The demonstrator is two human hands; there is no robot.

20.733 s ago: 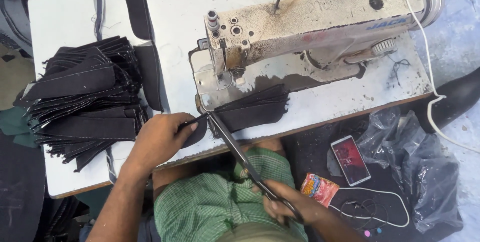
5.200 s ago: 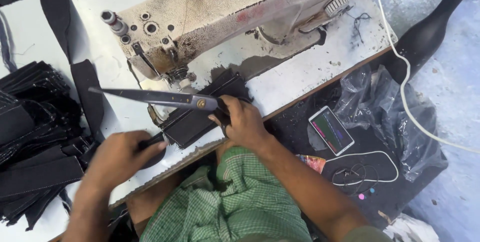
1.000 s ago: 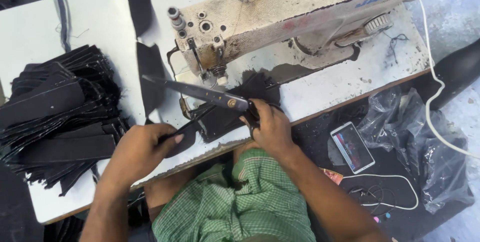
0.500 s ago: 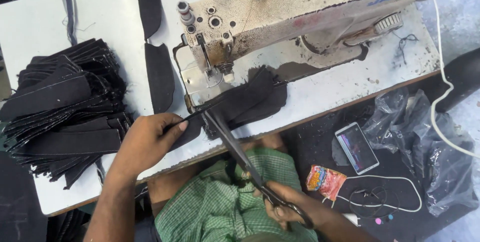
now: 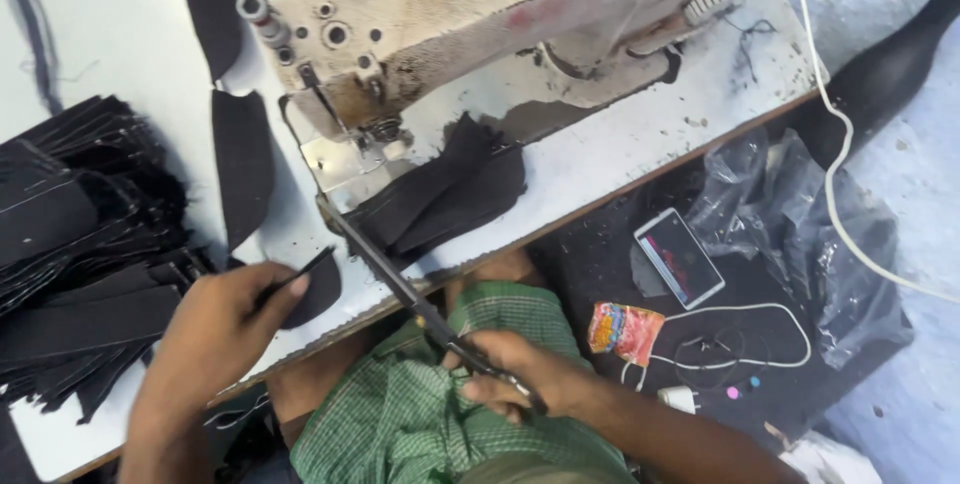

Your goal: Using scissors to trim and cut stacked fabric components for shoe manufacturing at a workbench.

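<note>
Since half a second ago, black fabric piece point(image 5: 305, 289) pulled free leftward, left hand point(image 5: 215, 329) pinching it at the white surface point(image 5: 620, 144) edge, right hand point(image 5: 520, 384) gripping long scissors point(image 5: 400, 284), blades slanting up-left toward sewing machine point(image 5: 480, 24).

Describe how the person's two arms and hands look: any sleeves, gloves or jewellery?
Both hands are bare: no gloves, rings or watch show on the left hand or the right hand. Both forearms are uncovered, with no sleeve in view. The left hand is somewhat blurred, so small details there cannot be told.
</note>
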